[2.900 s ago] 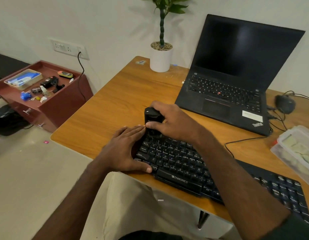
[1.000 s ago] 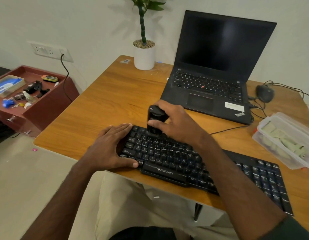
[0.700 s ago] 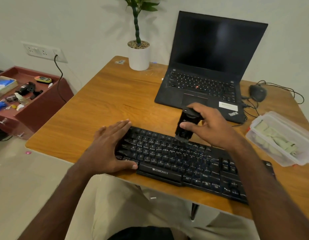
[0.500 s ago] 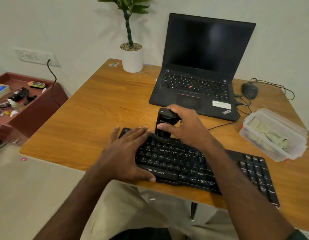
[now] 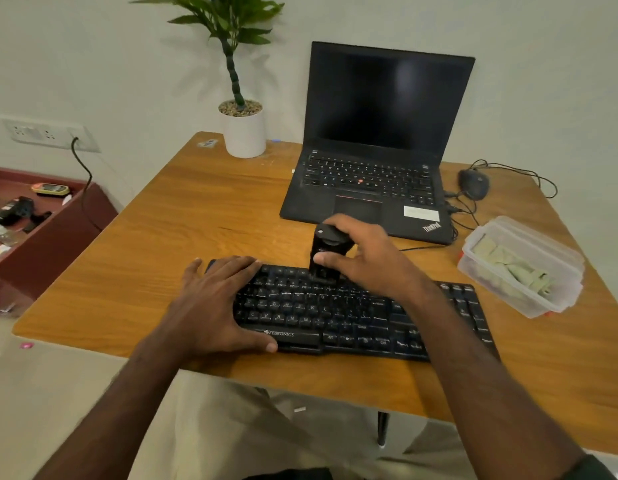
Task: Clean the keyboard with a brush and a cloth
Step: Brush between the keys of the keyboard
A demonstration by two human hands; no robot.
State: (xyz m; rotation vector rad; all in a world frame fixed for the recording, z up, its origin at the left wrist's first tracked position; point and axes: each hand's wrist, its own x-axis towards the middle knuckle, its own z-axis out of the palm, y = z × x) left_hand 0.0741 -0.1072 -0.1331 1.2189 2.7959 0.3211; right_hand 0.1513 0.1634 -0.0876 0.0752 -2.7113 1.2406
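Keyboard (image 5: 352,313) first: black and lettered ZEBRONICS, it is lying along the near edge of the wooden table (image 5: 183,220), slightly askew. Behind it an open black laptop (image 5: 377,161) is standing toward the far edge with its screen dark. Toward the right edge a clear lidded plastic box (image 5: 522,265) is sitting with pale folded pieces inside; whether these are cloth I cannot tell. At the far edge, left of the laptop, a white pot (image 5: 245,133) is carrying a green plant. Near the far right corner a dark mouse (image 5: 474,183) is lying with its cable looping around it. The left hand (image 5: 214,306) is lying flat with straight fingers over the keyboard's left end, thumb pressing on the front edge by the lettering. The right hand (image 5: 366,258) is curling around a stubby black brush (image 5: 328,252), holding it upright, its lower end touching the keyboard's back rows.
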